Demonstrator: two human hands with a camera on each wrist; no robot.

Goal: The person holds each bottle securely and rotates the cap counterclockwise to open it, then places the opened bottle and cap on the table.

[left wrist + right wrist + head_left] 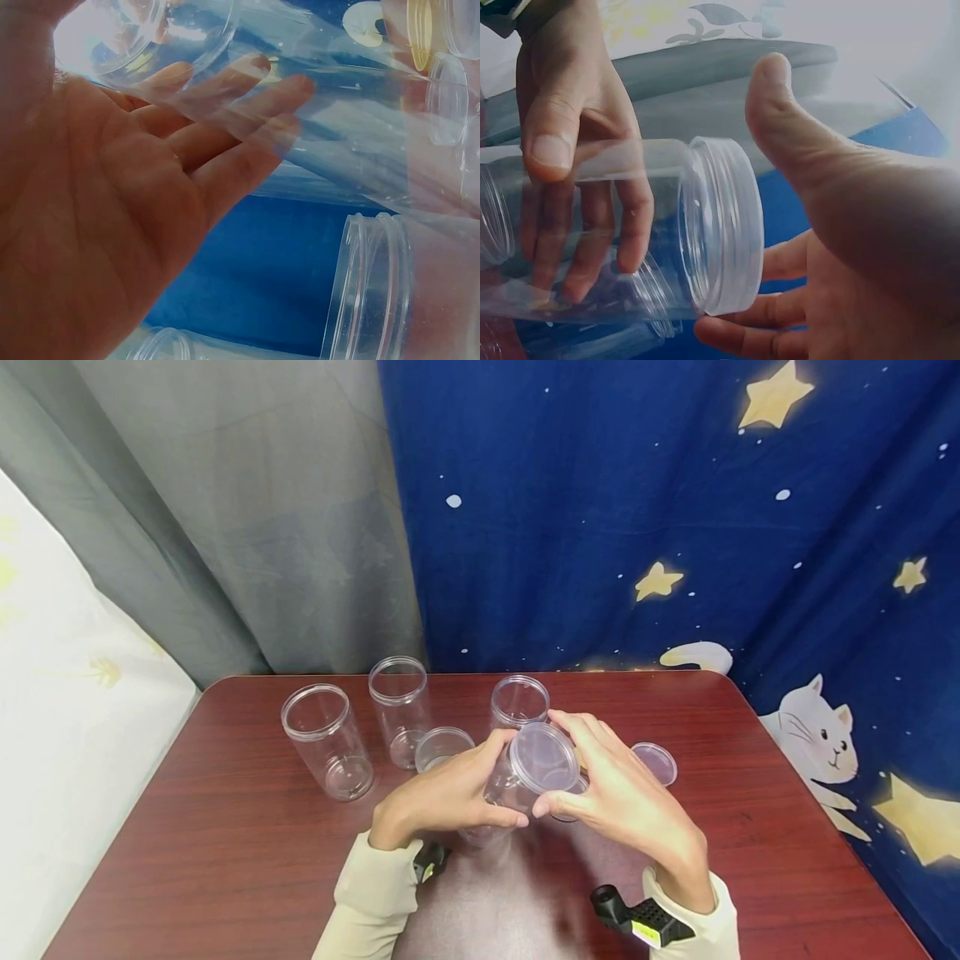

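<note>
Mahogany-toned table [225,860] carries everything, so I place things by the jar [504,785] I hold over its middle. That jar is clear plastic, tipped on its side, lifted off the wood. My left hand [442,797] wraps the body, thumb on top and fingers curled beneath, as the right wrist view shows plainly. My right hand [626,802] cups the lid [543,757] at the mouth, fingertips curled on its rim, thumb off it and raised.

Judging from this, the lid is being turned on the thread. I would keep the left hand firm but not squeeze, since thin walls may flex and bind the thread. I would hold the lid square to the mouth and bring the thumb onto the rim before turning.

Behind the jar and to its left stand two open jars, the wide one [326,739] outermost, the narrow one [399,706] nearer. A third [519,702] stands just behind the jar. A loose lid [442,747] lies just left of it, another [655,762] to the right.

I cannot tell whether the lid is fully seated; the thread is hidden under its skirt. The jar's base is behind my left hand. The left wrist view is mostly palm and glare.
</note>
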